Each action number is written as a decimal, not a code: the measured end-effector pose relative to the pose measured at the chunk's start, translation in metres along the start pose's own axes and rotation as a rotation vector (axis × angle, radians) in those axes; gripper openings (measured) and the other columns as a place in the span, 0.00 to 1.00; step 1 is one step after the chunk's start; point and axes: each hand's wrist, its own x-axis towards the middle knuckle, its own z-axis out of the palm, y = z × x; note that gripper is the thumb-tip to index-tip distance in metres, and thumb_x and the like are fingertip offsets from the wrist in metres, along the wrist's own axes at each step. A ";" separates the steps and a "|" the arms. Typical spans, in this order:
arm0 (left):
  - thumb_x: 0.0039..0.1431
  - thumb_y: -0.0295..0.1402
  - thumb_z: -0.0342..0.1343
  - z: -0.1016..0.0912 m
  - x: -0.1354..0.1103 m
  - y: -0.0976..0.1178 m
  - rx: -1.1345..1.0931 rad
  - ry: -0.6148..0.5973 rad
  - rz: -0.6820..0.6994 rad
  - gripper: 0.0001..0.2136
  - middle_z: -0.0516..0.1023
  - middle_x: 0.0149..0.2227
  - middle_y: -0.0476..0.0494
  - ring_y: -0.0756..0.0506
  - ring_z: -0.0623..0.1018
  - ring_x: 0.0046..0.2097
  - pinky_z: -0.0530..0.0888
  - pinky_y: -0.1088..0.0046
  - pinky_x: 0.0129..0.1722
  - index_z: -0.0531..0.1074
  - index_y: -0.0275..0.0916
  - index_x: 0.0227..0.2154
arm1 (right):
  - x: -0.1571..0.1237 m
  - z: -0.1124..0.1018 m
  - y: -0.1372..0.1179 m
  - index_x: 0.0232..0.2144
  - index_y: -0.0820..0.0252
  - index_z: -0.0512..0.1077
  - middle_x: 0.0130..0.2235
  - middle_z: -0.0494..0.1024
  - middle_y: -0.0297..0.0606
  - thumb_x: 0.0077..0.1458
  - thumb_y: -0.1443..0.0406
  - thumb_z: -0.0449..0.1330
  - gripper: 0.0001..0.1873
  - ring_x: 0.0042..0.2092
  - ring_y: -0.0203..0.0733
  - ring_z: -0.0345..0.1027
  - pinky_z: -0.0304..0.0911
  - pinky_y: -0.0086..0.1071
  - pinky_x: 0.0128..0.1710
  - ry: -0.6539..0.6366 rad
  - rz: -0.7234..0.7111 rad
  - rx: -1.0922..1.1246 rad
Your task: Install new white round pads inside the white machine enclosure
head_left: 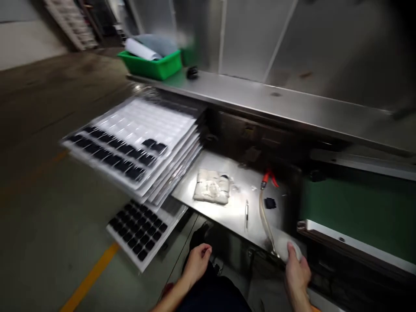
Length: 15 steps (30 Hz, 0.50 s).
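My left hand (197,262) hangs in front of the bench edge, its fingers curled together with nothing showing in them. My right hand (297,273) is closed on a smooth white rounded object (285,246) at the bench's front edge; blur hides its kind. Close to it lies an air blow gun (268,178) with a red-orange handle and a pale hose (264,212). A small black piece (270,203) is beside the hose. Further left on the metal bench (230,219) are a pen (246,214) and a folded bundle of cream cloth (212,187).
Left of the bench, stacked white trays (143,117) hold rows of black pieces; a lower tray (138,229) is filled with more. A green bin (152,67) stands on the metal ledge (234,89). A green conveyor belt (360,208) with a metal rail is at right.
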 end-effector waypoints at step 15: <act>0.64 0.36 0.45 0.051 -0.131 -0.221 -0.160 0.497 -0.388 0.19 0.77 0.50 0.32 0.38 0.75 0.54 0.67 0.64 0.58 0.74 0.32 0.50 | -0.156 0.137 0.104 0.48 0.64 0.72 0.32 0.77 0.40 0.31 0.44 0.73 0.46 0.28 0.41 0.67 0.61 0.28 0.20 -0.988 -0.127 -0.436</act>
